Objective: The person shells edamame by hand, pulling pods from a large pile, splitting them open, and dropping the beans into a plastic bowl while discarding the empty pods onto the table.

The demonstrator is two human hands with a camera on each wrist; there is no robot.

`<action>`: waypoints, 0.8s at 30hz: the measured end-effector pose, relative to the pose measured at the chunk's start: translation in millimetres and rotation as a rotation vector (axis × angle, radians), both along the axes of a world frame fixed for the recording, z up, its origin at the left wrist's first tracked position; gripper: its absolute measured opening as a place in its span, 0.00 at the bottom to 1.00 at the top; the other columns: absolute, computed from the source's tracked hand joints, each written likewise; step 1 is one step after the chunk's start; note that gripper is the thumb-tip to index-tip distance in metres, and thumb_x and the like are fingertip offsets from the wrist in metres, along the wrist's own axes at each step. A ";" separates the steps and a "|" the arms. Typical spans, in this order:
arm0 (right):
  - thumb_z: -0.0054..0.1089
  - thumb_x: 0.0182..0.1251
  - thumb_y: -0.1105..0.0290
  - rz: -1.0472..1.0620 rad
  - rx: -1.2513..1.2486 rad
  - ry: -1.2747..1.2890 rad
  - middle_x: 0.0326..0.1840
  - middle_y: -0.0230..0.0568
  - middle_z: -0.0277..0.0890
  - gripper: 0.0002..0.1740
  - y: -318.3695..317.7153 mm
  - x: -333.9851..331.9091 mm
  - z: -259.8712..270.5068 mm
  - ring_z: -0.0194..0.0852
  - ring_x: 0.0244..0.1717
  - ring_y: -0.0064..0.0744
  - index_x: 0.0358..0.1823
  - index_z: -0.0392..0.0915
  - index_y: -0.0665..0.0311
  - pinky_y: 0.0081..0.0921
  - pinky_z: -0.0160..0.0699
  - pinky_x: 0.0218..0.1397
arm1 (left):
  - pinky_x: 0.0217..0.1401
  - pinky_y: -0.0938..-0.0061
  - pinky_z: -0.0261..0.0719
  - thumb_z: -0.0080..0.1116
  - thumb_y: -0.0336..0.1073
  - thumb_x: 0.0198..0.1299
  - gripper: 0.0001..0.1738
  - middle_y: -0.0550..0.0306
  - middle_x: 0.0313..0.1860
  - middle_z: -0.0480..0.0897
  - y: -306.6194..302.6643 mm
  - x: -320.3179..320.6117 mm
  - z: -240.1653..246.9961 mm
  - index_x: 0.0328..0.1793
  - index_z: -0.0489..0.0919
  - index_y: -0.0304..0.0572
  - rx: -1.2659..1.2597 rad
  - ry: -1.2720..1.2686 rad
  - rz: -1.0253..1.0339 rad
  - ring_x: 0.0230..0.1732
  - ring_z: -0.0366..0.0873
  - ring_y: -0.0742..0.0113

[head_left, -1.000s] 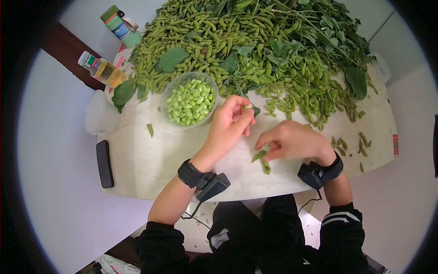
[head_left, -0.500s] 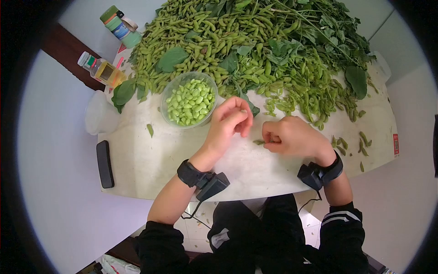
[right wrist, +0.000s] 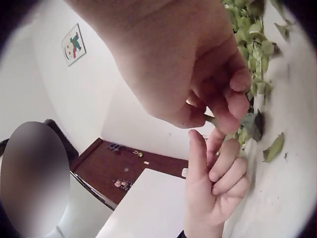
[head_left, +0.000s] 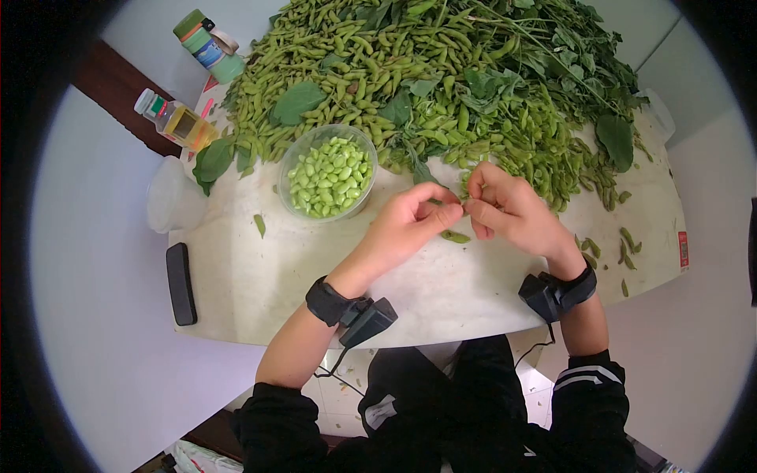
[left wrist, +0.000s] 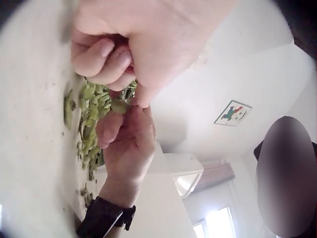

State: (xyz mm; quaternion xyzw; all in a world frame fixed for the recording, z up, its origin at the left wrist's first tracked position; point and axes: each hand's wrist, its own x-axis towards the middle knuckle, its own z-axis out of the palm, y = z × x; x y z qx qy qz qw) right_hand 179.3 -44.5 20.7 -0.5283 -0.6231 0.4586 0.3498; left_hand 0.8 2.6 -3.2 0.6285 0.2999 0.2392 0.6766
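Note:
Both hands meet over the table, right of the bowl, at a small green soybean pod (right wrist: 210, 119), mostly hidden by fingers. My right hand (head_left: 516, 209) pinches the pod between thumb and forefinger. From the other side my left hand (head_left: 410, 222) brings its thumb and forefinger to the pod's end, the other fingers curled in. Another soybean pod (head_left: 455, 236) lies on the table just below the fingertips. Shelled green beans (head_left: 330, 175) fill much of a clear round bowl (head_left: 285, 197) left of my left hand.
A large heap of soybean pods (head_left: 347, 75) with leafy stalks (head_left: 568, 63) covers the table's far side. Opened pods (head_left: 536, 150) pile beyond my right hand. A bottle (head_left: 185, 124), a green flask (head_left: 211, 47), a clear plastic tub (head_left: 173, 197) and a black phone (head_left: 180, 284) stand or lie left.
My right hand took a pod from two on the table and moved up and left to my left hand. The left hand shifted right; the bean seen earlier at its fingertips is out of sight.

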 end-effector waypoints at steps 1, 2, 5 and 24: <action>0.50 0.59 0.71 0.004 -0.020 0.101 0.12 0.33 0.67 0.06 0.2 -0.1 -2.0 0.62 0.15 0.18 0.31 0.62 0.64 0.19 0.57 0.19 | 0.16 0.88 0.46 0.50 0.36 0.60 0.07 0.73 0.18 0.64 0.0 0.4 -1.0 0.37 0.73 0.40 0.000 -0.001 0.000 0.16 0.53 0.88; 0.50 0.59 0.71 0.005 -0.020 0.100 0.12 0.33 0.67 0.06 0.5 0.2 -3.3 0.62 0.15 0.18 0.31 0.62 0.64 0.19 0.57 0.19 | 0.18 0.88 0.49 0.51 0.35 0.60 0.07 0.73 0.20 0.67 0.1 0.6 -3.3 0.39 0.74 0.39 0.024 -0.020 -0.021 0.18 0.55 0.88; 0.48 0.60 0.71 0.042 -0.020 0.114 0.13 0.31 0.68 0.06 0.9 0.9 -4.7 0.63 0.16 0.18 0.31 0.62 0.64 0.19 0.58 0.19 | 0.22 0.89 0.55 0.51 0.33 0.60 0.07 0.72 0.23 0.69 1.5 1.0 -14.9 0.39 0.74 0.37 0.101 -0.068 -0.025 0.23 0.59 0.87; 0.52 0.54 0.75 -0.037 0.087 -0.219 0.20 0.41 0.72 0.05 3.1 1.9 -1.1 0.71 0.22 0.28 0.32 0.70 0.70 0.23 0.67 0.26 | 0.19 0.84 0.58 0.63 0.29 0.48 0.11 0.68 0.13 0.64 -0.9 -1.5 -4.8 0.37 0.75 0.36 0.515 0.196 0.149 0.17 0.57 0.83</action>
